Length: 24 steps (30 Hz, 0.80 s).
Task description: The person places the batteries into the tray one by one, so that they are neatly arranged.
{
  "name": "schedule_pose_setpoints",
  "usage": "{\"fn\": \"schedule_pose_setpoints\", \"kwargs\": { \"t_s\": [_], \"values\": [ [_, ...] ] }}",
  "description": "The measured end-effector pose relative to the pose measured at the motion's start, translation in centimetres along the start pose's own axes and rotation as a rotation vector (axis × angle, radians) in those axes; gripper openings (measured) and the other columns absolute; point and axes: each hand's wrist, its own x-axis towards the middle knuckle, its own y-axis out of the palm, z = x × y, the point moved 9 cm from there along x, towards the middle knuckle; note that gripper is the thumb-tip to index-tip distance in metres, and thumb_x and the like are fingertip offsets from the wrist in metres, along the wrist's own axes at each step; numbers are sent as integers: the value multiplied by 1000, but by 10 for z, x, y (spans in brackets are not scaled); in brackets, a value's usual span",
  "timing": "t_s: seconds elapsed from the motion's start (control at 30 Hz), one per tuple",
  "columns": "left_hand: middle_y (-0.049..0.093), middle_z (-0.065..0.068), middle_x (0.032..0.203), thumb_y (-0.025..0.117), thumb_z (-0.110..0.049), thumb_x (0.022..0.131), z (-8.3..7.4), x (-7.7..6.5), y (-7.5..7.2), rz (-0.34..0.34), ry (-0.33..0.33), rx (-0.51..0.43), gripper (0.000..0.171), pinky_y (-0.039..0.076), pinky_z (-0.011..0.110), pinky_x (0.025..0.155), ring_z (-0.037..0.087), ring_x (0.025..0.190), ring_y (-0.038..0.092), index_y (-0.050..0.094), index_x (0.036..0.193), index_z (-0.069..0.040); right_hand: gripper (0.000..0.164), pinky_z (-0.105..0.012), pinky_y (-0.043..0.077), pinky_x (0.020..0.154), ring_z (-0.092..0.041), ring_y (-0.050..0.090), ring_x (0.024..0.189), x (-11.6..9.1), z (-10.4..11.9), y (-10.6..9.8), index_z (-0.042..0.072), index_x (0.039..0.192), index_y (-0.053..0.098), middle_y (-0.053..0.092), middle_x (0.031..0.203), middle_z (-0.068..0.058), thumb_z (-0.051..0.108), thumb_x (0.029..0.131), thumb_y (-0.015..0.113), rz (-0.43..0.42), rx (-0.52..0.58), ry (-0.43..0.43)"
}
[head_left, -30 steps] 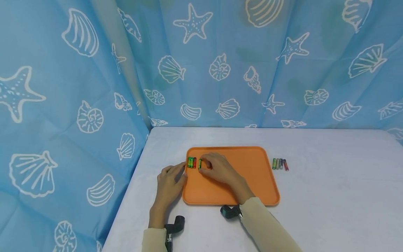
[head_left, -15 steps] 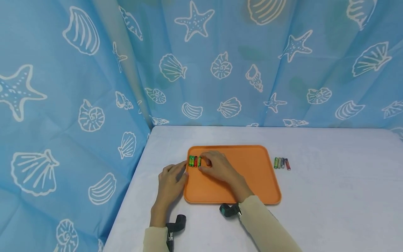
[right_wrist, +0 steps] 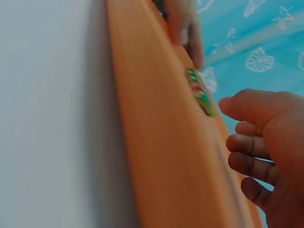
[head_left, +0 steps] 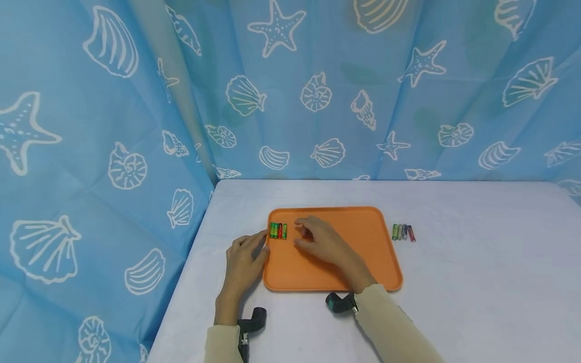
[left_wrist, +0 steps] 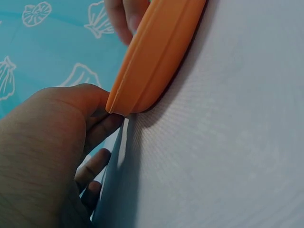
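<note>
Right hand (head_left: 325, 244) had left the green battery (head_left: 284, 231), fingers parted, empty | battery lay near far-left corner of tray (head_left: 363, 232) | left hand (head_left: 242, 266), fingers apart, touched left edge | likely light, stiff, roll-prone; ends suited pinching

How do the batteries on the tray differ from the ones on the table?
The tray batteries lie inside the orange tray, the table batteries beside it on white cloth. The tray batteries are green and red; the table batteries also include a greyish one. The tray batteries run nearly parallel, while the table batteries' red one slants. Each row has four.
</note>
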Motion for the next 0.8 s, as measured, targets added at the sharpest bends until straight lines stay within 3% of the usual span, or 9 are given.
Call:
{"fn": "schedule_pose_setpoints", "kwargs": {
  "t_s": [0.33, 0.8],
  "values": [
    [56, 4, 144, 60, -28, 100, 0, 0, 3, 22, -5, 2, 44, 19, 52, 112, 28, 134, 39, 56, 144, -22, 36, -36, 50, 77, -16, 52, 88, -46, -11, -59, 5, 125, 65, 56, 95, 2, 19, 92, 73, -158, -39, -2],
    [56, 2, 144, 59, -29, 100, 0, -1, 6, 18, -21, 12, 45, 18, 52, 113, 28, 134, 39, 57, 144, -23, 38, -39, 47, 79, -17, 51, 89, -90, -48, -96, 7, 126, 64, 57, 94, 3, 20, 91, 75, -155, -121, 50]
  ]
}}
